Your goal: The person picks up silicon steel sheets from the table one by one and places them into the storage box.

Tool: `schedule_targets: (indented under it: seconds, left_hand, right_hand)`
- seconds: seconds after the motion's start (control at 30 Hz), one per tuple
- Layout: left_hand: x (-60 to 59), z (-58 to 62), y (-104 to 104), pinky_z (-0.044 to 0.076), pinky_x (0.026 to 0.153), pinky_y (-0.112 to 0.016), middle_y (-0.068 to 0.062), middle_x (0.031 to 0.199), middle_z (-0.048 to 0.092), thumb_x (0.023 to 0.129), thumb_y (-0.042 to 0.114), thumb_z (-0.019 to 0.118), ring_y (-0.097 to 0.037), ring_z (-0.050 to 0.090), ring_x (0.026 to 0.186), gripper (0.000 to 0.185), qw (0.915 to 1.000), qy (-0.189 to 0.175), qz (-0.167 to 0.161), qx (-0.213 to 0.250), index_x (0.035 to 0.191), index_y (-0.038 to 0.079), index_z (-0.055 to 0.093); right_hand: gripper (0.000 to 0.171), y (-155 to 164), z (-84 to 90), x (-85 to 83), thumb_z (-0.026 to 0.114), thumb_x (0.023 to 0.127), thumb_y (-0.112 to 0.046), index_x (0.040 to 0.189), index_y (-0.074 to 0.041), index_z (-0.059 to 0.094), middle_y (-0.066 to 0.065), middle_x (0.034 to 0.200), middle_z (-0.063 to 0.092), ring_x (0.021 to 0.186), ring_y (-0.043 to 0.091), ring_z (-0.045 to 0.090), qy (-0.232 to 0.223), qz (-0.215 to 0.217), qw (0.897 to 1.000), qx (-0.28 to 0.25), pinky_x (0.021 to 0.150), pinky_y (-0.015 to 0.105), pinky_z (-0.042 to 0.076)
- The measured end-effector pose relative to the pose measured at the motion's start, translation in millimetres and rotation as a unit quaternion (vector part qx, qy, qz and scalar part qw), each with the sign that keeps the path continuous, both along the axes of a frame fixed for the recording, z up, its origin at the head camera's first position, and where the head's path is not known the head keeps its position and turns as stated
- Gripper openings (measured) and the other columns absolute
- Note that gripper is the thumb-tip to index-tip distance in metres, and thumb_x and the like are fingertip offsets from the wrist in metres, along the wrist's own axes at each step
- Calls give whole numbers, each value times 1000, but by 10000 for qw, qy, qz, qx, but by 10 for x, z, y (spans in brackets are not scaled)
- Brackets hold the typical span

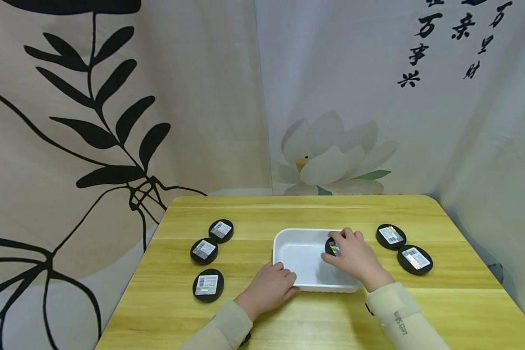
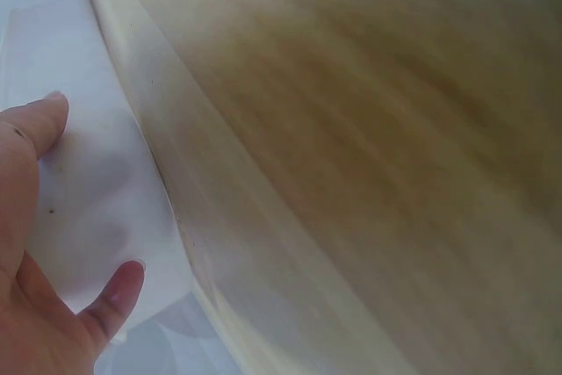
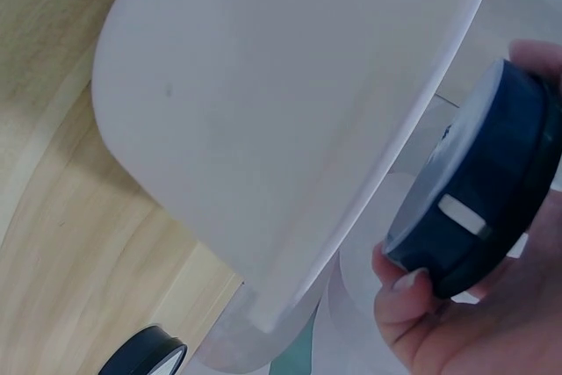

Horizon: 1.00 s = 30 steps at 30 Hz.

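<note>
A white rectangular tray [image 1: 297, 265] lies mid-table. My left hand [image 1: 272, 288] holds it at the front left corner, fingertips at the rim; the left wrist view shows digits against its white outer wall [image 2: 97, 182]. Over the tray's right half, my right hand [image 1: 358, 257] grips a round black container [image 1: 331, 247] by its edge. In the right wrist view this container [image 3: 492, 182] is tilted and raised beside the tray's rim, with a small white sticker on its dark side. The thumb and fingers pinch it from opposite edges. No other container shows inside the tray.
Left of the tray sit three black round containers with white labels, one of them the nearest container [image 1: 208, 285]. Two more, including the right-hand container [image 1: 415, 259], lie to the right. Behind the wooden table [image 1: 227, 206] hangs a printed curtain [image 1: 210, 97].
</note>
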<state>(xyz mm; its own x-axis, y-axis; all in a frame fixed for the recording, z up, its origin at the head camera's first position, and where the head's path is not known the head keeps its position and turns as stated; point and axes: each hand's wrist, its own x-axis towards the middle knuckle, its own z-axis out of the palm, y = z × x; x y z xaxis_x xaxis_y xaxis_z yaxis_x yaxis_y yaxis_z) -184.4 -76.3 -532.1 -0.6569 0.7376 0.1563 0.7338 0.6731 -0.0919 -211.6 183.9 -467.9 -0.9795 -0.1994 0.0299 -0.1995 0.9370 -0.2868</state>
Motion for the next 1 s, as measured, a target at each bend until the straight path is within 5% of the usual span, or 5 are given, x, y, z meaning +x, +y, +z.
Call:
schedule_targets:
  seconds: [0.43, 1.0]
  left_hand:
    - [9, -24, 6, 41, 74, -26, 13, 85, 66, 101, 52, 53, -9, 49, 78, 31, 9997, 236, -29, -4, 87, 25, 58]
    - [6, -5, -3, 41, 75, -27, 12, 85, 66, 102, 51, 52, -10, 50, 80, 31, 10000, 40, 6, -49, 88, 24, 59]
  right_hand:
    - [65, -78, -21, -31, 71, 86, -53, 137, -12, 60, 22, 130, 56, 103, 36, 51, -16, 55, 10000, -81, 73, 51, 52]
    - [62, -107, -78, -68, 72, 86, -53, 133, -15, 62, 19, 127, 59, 105, 36, 53, 142, 322, 9994, -38, 84, 55, 52]
